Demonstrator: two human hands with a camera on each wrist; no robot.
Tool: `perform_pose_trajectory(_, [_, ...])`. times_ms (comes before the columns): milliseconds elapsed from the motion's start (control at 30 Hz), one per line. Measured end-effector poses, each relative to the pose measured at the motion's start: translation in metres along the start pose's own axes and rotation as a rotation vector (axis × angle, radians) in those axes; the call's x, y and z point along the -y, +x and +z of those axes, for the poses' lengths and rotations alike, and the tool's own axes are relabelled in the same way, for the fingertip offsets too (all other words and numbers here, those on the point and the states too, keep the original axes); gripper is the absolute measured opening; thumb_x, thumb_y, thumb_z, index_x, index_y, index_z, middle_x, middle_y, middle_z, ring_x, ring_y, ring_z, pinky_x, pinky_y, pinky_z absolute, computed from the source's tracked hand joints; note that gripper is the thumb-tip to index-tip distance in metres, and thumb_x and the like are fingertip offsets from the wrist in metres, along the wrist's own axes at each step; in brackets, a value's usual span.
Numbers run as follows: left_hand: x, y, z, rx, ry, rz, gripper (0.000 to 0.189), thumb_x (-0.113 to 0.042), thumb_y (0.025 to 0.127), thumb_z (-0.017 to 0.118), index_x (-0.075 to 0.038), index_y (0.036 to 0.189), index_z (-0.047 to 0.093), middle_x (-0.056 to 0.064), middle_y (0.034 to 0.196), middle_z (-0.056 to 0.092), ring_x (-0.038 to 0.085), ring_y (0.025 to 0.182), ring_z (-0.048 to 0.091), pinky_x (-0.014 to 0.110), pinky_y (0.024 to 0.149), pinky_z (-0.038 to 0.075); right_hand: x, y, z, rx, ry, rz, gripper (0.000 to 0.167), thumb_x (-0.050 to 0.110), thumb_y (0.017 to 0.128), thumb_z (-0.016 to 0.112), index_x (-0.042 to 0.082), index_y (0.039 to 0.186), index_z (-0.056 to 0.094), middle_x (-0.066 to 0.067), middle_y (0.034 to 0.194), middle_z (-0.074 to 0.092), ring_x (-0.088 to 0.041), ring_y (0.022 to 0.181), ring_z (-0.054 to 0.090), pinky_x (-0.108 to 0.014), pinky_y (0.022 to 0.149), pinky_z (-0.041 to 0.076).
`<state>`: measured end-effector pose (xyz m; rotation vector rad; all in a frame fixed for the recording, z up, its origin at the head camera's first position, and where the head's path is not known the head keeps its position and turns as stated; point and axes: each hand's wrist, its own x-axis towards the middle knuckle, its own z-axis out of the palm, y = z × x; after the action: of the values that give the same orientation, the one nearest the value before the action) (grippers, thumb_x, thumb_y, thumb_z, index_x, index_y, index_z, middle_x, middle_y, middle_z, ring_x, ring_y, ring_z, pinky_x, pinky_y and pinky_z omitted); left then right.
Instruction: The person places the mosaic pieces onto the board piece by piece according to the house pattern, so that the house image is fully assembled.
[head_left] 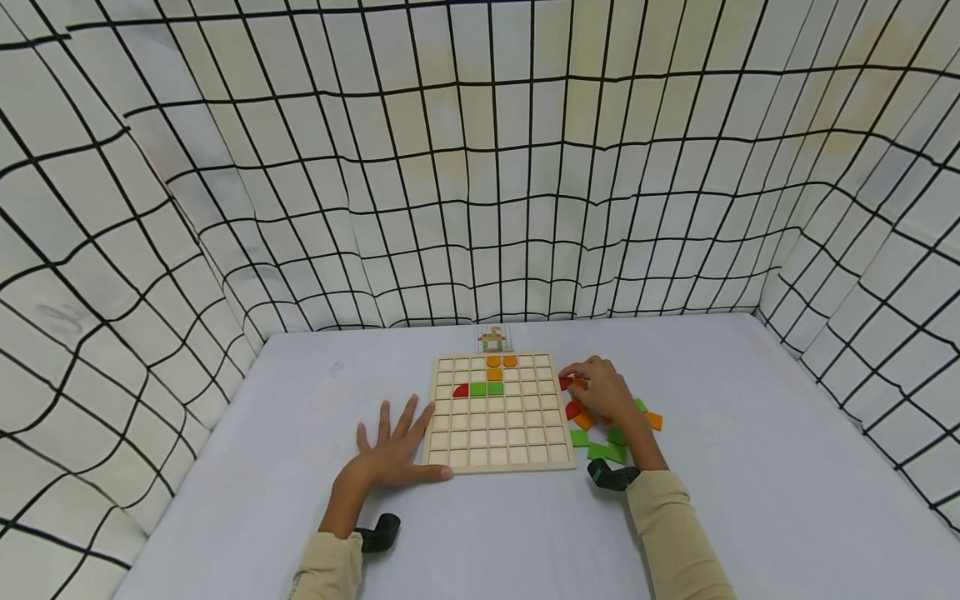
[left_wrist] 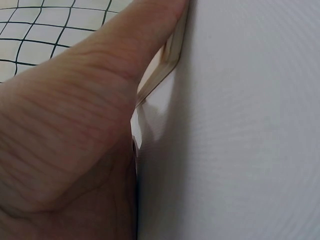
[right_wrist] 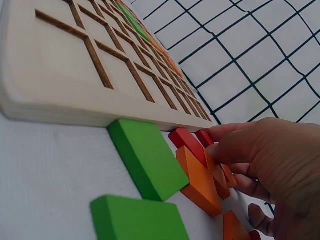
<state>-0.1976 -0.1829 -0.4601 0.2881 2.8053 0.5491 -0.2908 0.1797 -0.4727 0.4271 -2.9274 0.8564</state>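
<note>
A wooden grid board (head_left: 487, 433) lies on the table. In its upper squares sit a red quarter-round piece (head_left: 461, 390), two green squares (head_left: 477, 389), an orange square (head_left: 494, 375) and two orange round pieces (head_left: 493, 362). My left hand (head_left: 390, 458) lies spread at the board's near left corner, thumb along the front edge. Right of the board, my right hand (head_left: 603, 390) reaches over loose pieces. Its thumb and index finger pinch a small red piece (right_wrist: 204, 137) beside the board's edge. The other fingers partly cover orange pieces (right_wrist: 199, 180).
Loose green pieces (right_wrist: 147, 157) lie close to the board's right side, with more orange ones (head_left: 655, 421) farther right. A small pattern card (head_left: 493, 338) lies behind the board. Black netting over white walls (head_left: 495, 183) surrounds the white table (head_left: 750, 467).
</note>
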Motion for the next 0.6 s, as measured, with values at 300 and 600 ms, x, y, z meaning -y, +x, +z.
perform_pose_trajectory(300, [0.0002,-0.0011,-0.0023,0.03,-0.02,-0.004,0.113,-0.07,0.073,0.07,-0.021,0.158,0.014,0.013,0.166,-0.005,0.049,0.146,-0.021,0.076,0.105,-0.012,-0.0023,-0.0015,-0.0022,0.017,0.024,-0.04,0.024,0.019,0.091,0.067,0.016,0.114,0.072,-0.017,0.115,0.059,-0.034,0.108,0.052,-0.054,0.086,0.048])
perform_pose_trajectory(600, [0.0005,-0.0015,-0.0023,0.028,-0.02,-0.003,0.113,-0.071,0.073,0.069,-0.021,0.158,0.013,0.013,0.166,-0.005,0.049,0.146,-0.02,0.077,0.104,-0.012,-0.002,0.0004,-0.0032,0.022,0.004,-0.034,0.023,0.029,0.089,0.071,0.011,0.104,0.069,-0.014,0.107,0.058,-0.029,0.1,0.052,-0.048,0.084,0.048])
